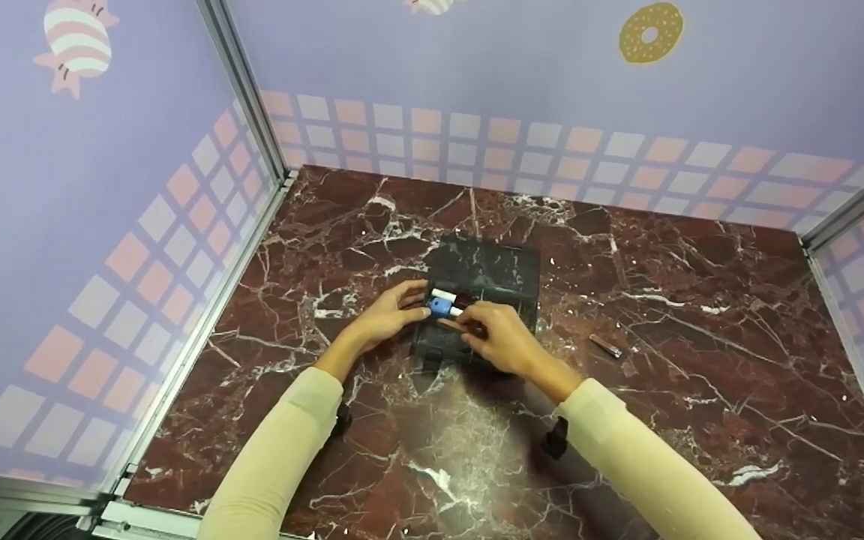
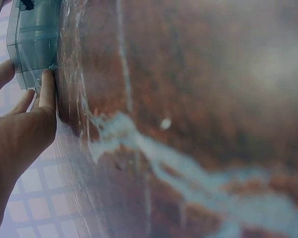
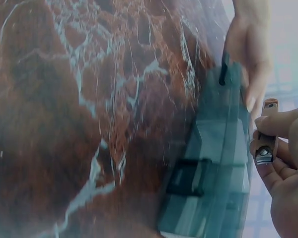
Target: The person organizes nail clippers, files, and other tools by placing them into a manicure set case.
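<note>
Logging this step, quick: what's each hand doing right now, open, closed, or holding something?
Left hand: open, straight fingers resting against the clear organizer box.
Right hand: closed, pinching a small brown stick with a metal end.

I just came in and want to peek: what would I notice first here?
Two hands meet at the middle of the red marble table. The left hand steadies a clear plastic box holding small blue and white pieces, while the right hand pinches a small brown object beside it. Another small dark object lies to the right.
</note>
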`<state>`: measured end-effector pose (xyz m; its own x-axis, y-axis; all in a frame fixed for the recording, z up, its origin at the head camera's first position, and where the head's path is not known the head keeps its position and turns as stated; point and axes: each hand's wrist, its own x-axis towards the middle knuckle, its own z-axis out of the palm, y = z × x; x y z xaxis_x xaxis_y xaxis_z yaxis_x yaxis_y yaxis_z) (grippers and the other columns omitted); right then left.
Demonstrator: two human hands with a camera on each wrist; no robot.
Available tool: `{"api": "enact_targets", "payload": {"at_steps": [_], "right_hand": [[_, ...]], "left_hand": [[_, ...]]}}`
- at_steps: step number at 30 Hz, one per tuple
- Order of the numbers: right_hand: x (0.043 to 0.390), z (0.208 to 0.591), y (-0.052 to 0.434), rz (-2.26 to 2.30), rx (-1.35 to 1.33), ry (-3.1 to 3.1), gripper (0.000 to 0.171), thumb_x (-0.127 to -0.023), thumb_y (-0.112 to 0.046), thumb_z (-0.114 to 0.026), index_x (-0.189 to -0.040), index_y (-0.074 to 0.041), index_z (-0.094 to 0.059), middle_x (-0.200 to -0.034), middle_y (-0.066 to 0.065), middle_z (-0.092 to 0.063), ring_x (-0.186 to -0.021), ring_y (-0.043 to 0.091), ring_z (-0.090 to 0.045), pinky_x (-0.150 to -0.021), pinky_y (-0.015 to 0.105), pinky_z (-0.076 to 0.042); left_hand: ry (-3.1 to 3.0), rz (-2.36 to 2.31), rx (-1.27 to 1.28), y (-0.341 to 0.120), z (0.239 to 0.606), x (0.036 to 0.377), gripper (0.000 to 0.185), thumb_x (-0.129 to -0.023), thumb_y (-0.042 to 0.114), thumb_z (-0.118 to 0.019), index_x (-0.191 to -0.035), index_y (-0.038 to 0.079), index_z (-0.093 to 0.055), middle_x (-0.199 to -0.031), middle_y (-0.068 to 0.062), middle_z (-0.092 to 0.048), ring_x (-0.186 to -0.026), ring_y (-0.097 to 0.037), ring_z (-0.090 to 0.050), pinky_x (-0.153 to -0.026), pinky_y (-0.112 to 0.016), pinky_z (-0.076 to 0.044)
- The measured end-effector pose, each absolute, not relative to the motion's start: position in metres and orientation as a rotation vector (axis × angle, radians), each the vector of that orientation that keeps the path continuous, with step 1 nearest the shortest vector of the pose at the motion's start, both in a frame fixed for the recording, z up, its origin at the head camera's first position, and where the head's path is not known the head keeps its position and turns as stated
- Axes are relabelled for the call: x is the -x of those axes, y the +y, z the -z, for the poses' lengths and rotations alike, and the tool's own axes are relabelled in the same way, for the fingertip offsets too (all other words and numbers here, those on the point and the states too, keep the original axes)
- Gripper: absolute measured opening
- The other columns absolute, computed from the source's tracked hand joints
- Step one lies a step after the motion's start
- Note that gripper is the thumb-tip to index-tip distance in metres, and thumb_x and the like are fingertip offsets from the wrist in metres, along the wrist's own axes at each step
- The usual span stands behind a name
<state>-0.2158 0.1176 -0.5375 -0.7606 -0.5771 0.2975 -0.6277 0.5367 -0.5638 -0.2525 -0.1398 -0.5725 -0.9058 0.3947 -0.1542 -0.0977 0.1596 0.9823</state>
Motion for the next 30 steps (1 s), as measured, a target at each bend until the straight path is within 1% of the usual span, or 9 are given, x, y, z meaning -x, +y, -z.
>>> {"api": "enact_targets", "payload": {"at_steps": [4,9,12,17,20,24,30], "right_hand": [[0.214,0.541,0.106,-1.031,-1.087,-2.674,0.017,-0.089,-0.001,-0.082,-0.105,-0.005,-0.077,-0.101,0.007,-0.074,-0.093,0.023,-0.071,-0.086,0.040,-0.061],[0.212,0.547,0.095,-1.028,-1.095,-2.699,0.013,-0.092,-0.004,-0.081,-0.105,-0.004,-0.077,-0.099,0.008,-0.074,-0.088,0.023,-0.069,-0.080,0.039,-0.059],[0.211,0.549,0.093,-1.003,-1.086,-2.725,0.013,-0.093,-0.006,-0.081,-0.106,-0.003,-0.077,-0.100,0.009,-0.074,-0.088,0.023,-0.068,-0.079,0.040,-0.059],[0.210,0.552,0.093,-0.959,-1.107,-2.714,0.013,-0.094,-0.005,-0.079,-0.106,-0.002,-0.077,-0.103,0.010,-0.075,-0.095,0.026,-0.070,-0.086,0.042,-0.059],[0.209,0.553,0.095,-0.939,-1.141,-2.684,0.013,-0.094,-0.003,-0.077,-0.107,-0.002,-0.076,-0.103,0.010,-0.074,-0.096,0.027,-0.070,-0.088,0.042,-0.059],[0.206,0.551,0.103,-0.945,-1.131,-2.661,0.014,-0.094,-0.004,-0.078,-0.107,-0.002,-0.076,-0.102,0.008,-0.071,-0.093,0.024,-0.069,-0.087,0.041,-0.059],[0.203,0.544,0.135,-1.054,-1.041,-2.656,0.017,-0.093,-0.003,-0.079,-0.110,0.000,-0.076,-0.104,0.009,-0.070,-0.096,0.026,-0.070,-0.089,0.038,-0.061]], "left_hand": [[2.073,-1.783,-0.277,-0.140,0.574,0.252,0.064,-0.105,0.007,-0.065,-0.163,0.002,-0.036,-0.163,-0.020,-0.042,-0.153,-0.035,-0.037,-0.121,-0.046,-0.040],[2.074,-1.777,-0.267,-0.140,0.576,0.253,0.065,-0.105,0.009,-0.066,-0.163,0.004,-0.036,-0.163,-0.019,-0.042,-0.153,-0.033,-0.039,-0.119,-0.046,-0.042],[2.071,-1.786,-0.269,-0.140,0.577,0.253,0.064,-0.105,0.008,-0.066,-0.162,0.003,-0.037,-0.162,-0.020,-0.043,-0.152,-0.034,-0.039,-0.120,-0.047,-0.042],[2.072,-1.796,-0.283,-0.139,0.576,0.254,0.064,-0.105,0.008,-0.066,-0.162,0.002,-0.038,-0.162,-0.021,-0.044,-0.152,-0.035,-0.040,-0.120,-0.047,-0.041],[2.066,-1.797,-0.286,-0.139,0.575,0.254,0.064,-0.105,0.008,-0.067,-0.162,0.002,-0.037,-0.162,-0.021,-0.044,-0.152,-0.035,-0.040,-0.120,-0.046,-0.042],[2.070,-1.781,-0.296,-0.140,0.575,0.255,0.065,-0.105,0.009,-0.066,-0.162,0.002,-0.037,-0.163,-0.021,-0.042,-0.153,-0.035,-0.038,-0.121,-0.046,-0.041],[2.089,-1.769,-0.298,-0.142,0.576,0.254,0.065,-0.105,0.008,-0.066,-0.162,0.003,-0.037,-0.163,-0.020,-0.041,-0.153,-0.035,-0.037,-0.122,-0.045,-0.039]]}}
